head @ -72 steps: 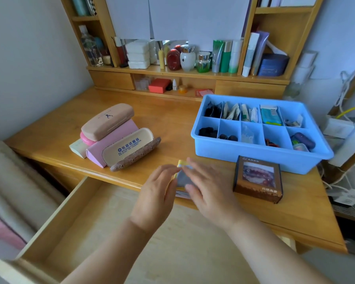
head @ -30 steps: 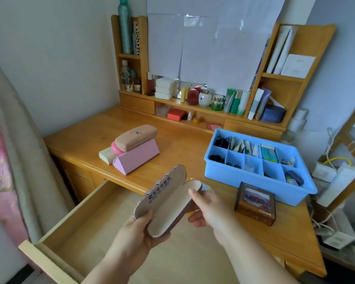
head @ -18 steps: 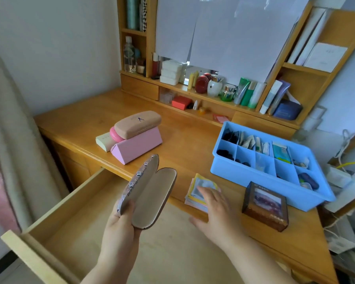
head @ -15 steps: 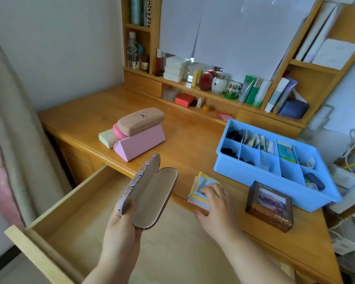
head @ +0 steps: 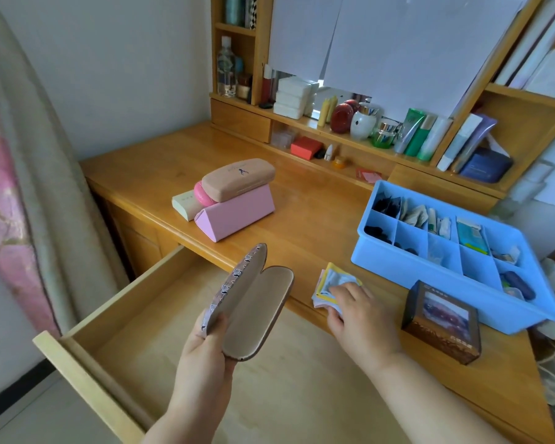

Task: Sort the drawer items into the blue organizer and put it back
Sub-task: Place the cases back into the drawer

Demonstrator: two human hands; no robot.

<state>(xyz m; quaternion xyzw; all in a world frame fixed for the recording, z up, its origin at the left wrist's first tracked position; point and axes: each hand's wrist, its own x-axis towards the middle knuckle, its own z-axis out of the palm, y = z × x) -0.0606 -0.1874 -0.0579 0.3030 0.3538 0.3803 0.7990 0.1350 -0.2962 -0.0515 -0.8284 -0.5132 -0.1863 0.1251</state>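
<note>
- Blue organizer (head: 394,267) sits on the desk (head: 302,225) to my right, well behind the open drawer (head: 135,318); it waits for the last loose items before it can go back in.
- My left hand (head: 205,363) grips an opened glasses case (head: 253,302) by its lower end, thumb on the patterned lid, fingers curled underneath — held over the drawer.
- My right hand (head: 356,315) rests on a small stack of cloths (head: 330,283) at the desk's front edge; fingertips press down on the top one, and I cannot tell whether the thumb has pinched beneath.
- Risk one: the stack lies right at the lip of the desk, so a careless drag could fan the cloths out and spill some into the drawer.
- Risk two: the case is held one-handed and gaping; its hinge may snap closed, or it could slip from my grip while I attend to the cloths.
- Risk three: a brown box (head: 442,325) stands just beside my right wrist — a wide sweep toward the organizer might knock it.
- Organizer's look: bright blue plastic, a raised rim, thin dividers forming two rows of compartments; dark small items fill the left cells, packets and a teal pack the middle, a dark oblong object the near right one; some cells look nearly bare.
- Other cases, a tan one atop a pink triangular one (head: 237,209), rest farther left on the desk.
</note>
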